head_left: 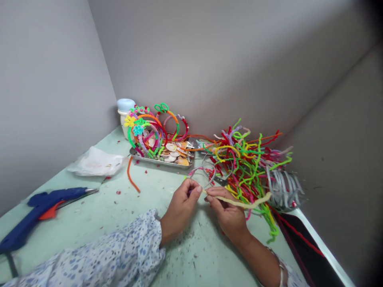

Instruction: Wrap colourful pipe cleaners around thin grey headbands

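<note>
My left hand (182, 207) is closed, thumb against finger, on a thin headband (214, 175) whose grey loop rises behind the fingers. Pink and purple fuzzy wrapping shows on part of it. A pale yellow pipe cleaner (248, 205) is pinched in my right hand (229, 219), and its loose end trails off to the right across the fingers. Both hands are close together above the table, fingertips almost meeting where the pipe cleaner's near end reaches the headband. Whether the two touch there is partly hidden by the fingers.
Behind stand a metal tray (179, 163) of shells, wrapped headbands (146, 137) and a blue-lidded bottle (125, 105). Pipe cleaners (251, 159) heap up on the right beside bundled grey headbands (285, 187). A blue glue gun (56, 197) and plastic bag (97, 161) lie left.
</note>
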`<state>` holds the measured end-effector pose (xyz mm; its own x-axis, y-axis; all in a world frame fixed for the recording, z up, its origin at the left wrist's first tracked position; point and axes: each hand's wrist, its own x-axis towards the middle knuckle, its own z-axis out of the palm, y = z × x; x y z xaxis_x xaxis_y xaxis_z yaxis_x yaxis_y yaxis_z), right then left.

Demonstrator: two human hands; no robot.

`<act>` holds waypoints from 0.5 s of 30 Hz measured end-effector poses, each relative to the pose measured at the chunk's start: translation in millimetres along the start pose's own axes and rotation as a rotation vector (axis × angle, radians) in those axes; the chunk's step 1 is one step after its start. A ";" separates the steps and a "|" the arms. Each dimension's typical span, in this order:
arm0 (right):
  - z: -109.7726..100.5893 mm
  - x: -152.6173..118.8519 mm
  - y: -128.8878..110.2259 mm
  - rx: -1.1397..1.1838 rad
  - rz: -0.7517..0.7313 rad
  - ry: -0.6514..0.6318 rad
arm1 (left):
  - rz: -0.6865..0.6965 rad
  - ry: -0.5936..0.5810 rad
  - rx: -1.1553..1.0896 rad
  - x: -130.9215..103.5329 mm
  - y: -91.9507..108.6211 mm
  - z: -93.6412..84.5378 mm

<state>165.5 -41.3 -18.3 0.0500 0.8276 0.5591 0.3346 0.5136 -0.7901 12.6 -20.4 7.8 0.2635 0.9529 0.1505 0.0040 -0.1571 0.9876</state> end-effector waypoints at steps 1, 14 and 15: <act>0.0 0.4 -0.2 -0.002 -0.011 -0.002 | 0.000 0.004 -0.010 -0.1 -0.1 0.2; 0.4 1.6 2.5 -0.014 -0.037 -0.016 | -0.004 0.026 0.012 0.5 -0.3 0.8; 0.4 1.5 2.7 -0.013 -0.036 -0.017 | -0.005 0.024 0.013 0.3 0.0 0.8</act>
<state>166.1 -38.5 -19.6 0.0215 0.8124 0.5827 0.3482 0.5402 -0.7661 13.4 -20.3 7.7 0.2402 0.9596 0.1466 0.0178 -0.1554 0.9877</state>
